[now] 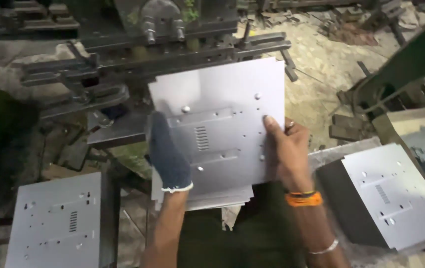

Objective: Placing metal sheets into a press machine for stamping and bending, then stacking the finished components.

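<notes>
- Two hands of mine grip one small stack of flat grey punched metal sheets at the centre of the frame, just below the dark press machine that fills the upper middle.
- My left hand, in a dark blue knitted glove, has its fingers closed over the stack's left edge, with the glove lying on the top sheet.
- My right hand is bare, with an orange thread band and a silver bangle at the wrist; its fingers curl under the right edge and the thumb presses flat on top, so it is clamped on the stack too.
- Top sheet shows a slotted vent in the middle, two raised strips and several small holes; a few more sheets fan out beneath its lower edge.
- Another stack of like grey sheets lies at the lower left, and a further pile of grey sheets rests at the lower right, both well apart from my hands.
- I judge this as the handling step between piles and press: the stack is lifted and squared in front of the machine.
- The next move, as I judge it, calls for an even two-sided grip, keeping the sheets level and aligned, and my fingers clear of the tooling.
</notes>
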